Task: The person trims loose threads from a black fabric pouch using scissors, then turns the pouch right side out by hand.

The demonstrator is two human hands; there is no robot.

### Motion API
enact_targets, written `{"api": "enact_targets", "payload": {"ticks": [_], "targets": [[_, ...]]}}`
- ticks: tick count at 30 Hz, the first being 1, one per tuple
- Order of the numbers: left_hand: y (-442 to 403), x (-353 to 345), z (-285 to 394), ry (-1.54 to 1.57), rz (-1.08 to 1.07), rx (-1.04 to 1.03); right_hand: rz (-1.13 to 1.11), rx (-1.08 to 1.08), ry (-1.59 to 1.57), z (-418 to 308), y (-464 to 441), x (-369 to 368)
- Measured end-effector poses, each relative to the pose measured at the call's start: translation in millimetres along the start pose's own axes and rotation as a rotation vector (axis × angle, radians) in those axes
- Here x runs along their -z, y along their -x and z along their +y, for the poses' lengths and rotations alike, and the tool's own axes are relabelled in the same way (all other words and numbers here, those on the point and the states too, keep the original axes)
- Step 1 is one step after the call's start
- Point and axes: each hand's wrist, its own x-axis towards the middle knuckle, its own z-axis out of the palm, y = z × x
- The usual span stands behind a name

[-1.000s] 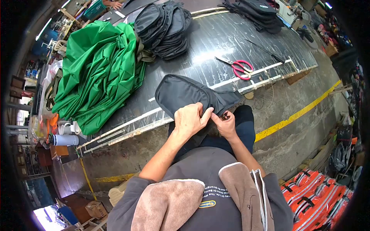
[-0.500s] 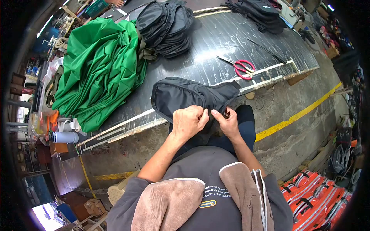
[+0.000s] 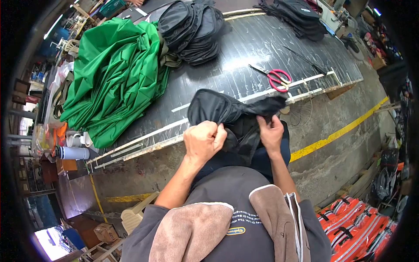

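A black sewn fabric piece [image 3: 212,106], bunched and partly folded, hangs over the table's near edge and down toward my lap. My left hand [image 3: 203,139] is closed in a fist on its left side, thumb pressed against the fingers. On the right, my right hand [image 3: 271,133] pinches the fabric between thumb and fingers. The cloth is spread between the two hands, and its lower part drops in front of my knees. Red-handled scissors [image 3: 278,80] lie on the table beyond my right hand, blades pointing away to the left.
The dark table [image 3: 244,52] carries a green fabric heap [image 3: 118,78], a stack of round black pieces [image 3: 192,30] and more black pieces [image 3: 297,17]. A thin black tool [image 3: 305,60] lies near the scissors. Orange reflective items [image 3: 362,227] are at lower right. Another person's hand [image 3: 136,2] shows at the top.
My hands have moved apart, the left one leftward and the right one rightward. The black fabric has shifted right and opened out between them, with more of it hanging down.
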Motion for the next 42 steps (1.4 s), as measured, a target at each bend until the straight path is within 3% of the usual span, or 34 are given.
{"api": "enact_targets", "payload": {"ticks": [1,4,8,13,19,22,33,40,42], "targets": [[2,4,-4,-0.042,-0.027,-0.004,-0.025,0.013,0.153,-1,-2,11],[7,1,-5,-0.017,-0.008,0.028,-0.085,-0.048,-0.046,5,3,9],[12,-12,-10,0.056,0.002,0.081,-0.360,-0.220,-0.157,13,22,5],[29,-14,-17,0.042,-0.016,0.089,-0.493,-0.299,-0.146,29,48,-14],[47,-8,-19,0.079,-0.033,0.029,-0.516,-0.306,-0.151,31,44,-22],[54,-2,-16,0.023,-0.120,0.049,-0.525,-0.358,-0.315,27,48,-25],[67,-18,-20,-0.092,-0.236,0.001,-0.530,-0.319,-0.215,36,48,-23],[28,37,-17,-0.021,0.088,0.092,-0.301,-0.323,-0.130,45,45,-26],[21,53,-31,-0.034,0.097,-0.058,-0.296,-0.303,-0.219,41,42,-29]]}}
